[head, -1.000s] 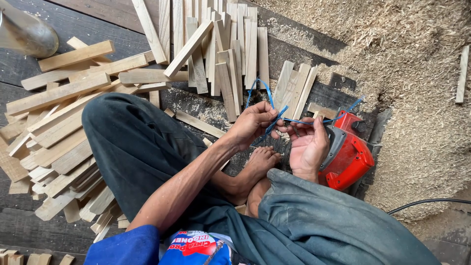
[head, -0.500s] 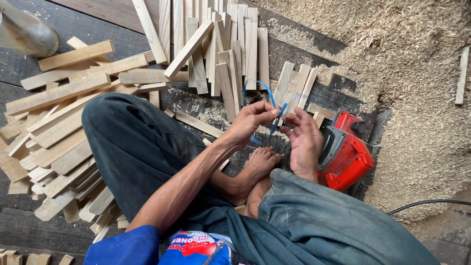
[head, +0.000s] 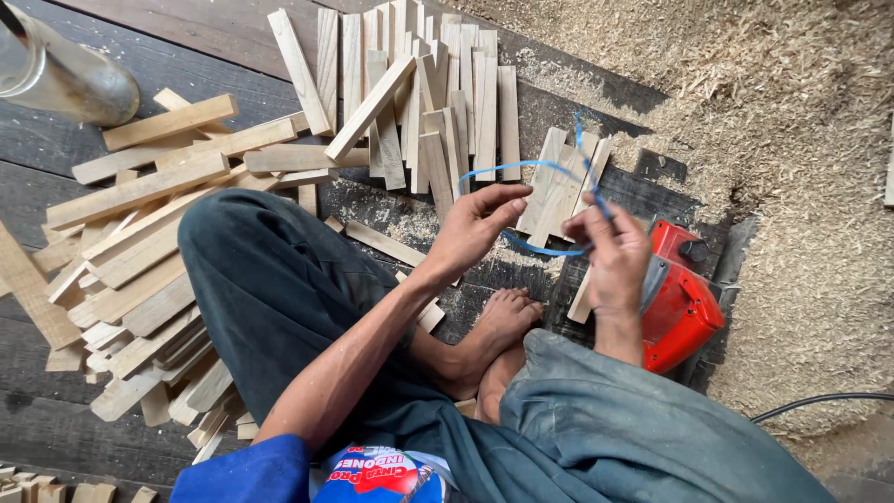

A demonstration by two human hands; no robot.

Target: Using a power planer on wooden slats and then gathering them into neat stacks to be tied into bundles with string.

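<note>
- Nearest me, the bare foot (head: 498, 321) rests on the dark plank floor (head: 233, 37), between my knees.
- My left hand (head: 480, 224) pinches the thin blue plastic strap (head: 521, 168) in a closed grip.
- My right hand (head: 615, 251) is closed on the strap's other end, above the red electric planer (head: 684, 303).
- Beyond lie pale cut wooden slats (head: 419, 93) and a heap of wood shavings (head: 792, 112).

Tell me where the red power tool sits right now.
In the head view, the red power tool sits on the dark floorboards at the person's right, just beyond the right hand, beside the heap of wood shavings.
</note>
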